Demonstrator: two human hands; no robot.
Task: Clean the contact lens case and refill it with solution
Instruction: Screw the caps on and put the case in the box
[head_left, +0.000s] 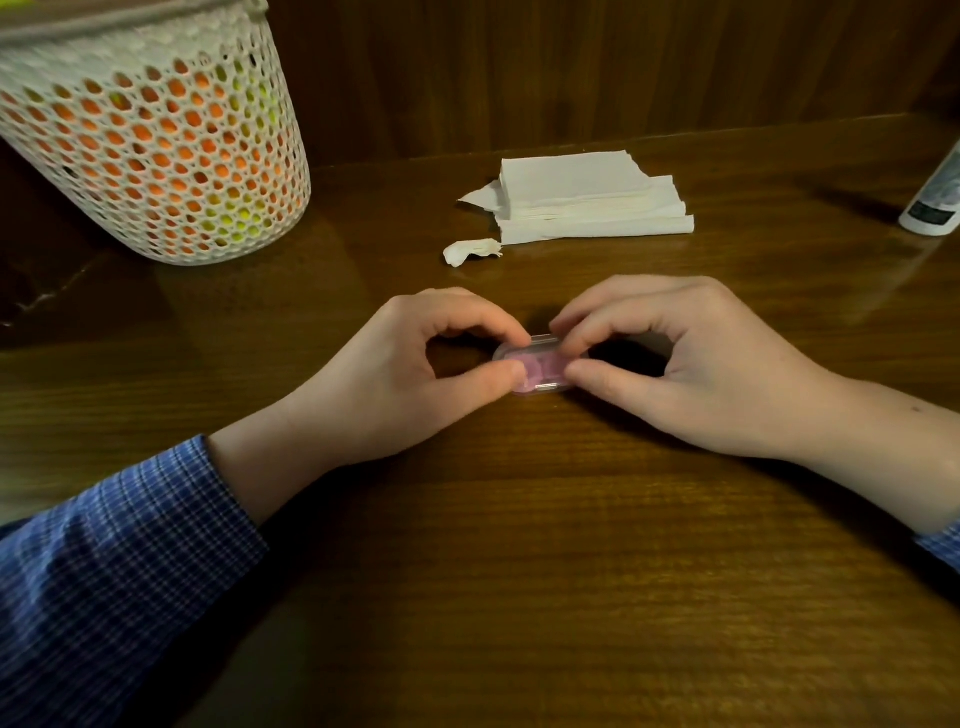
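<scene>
A small pink contact lens case (540, 368) with a clear lid lies on the wooden table (519, 519) in the middle of the view. My left hand (395, 379) pinches its left end between thumb and forefinger. My right hand (691, 364) pinches its right end the same way. Both wrists rest on the table. The fingertips hide the ends of the case. A white solution bottle (935, 202) stands at the far right edge, partly cut off.
A stack of white paper napkins (587, 197) lies behind the hands, with a small crumpled scrap of tissue (470, 251) in front of it. A white perforated basket (150, 135) holding orange and yellow contents stands at the back left. A wooden wall rises behind the table.
</scene>
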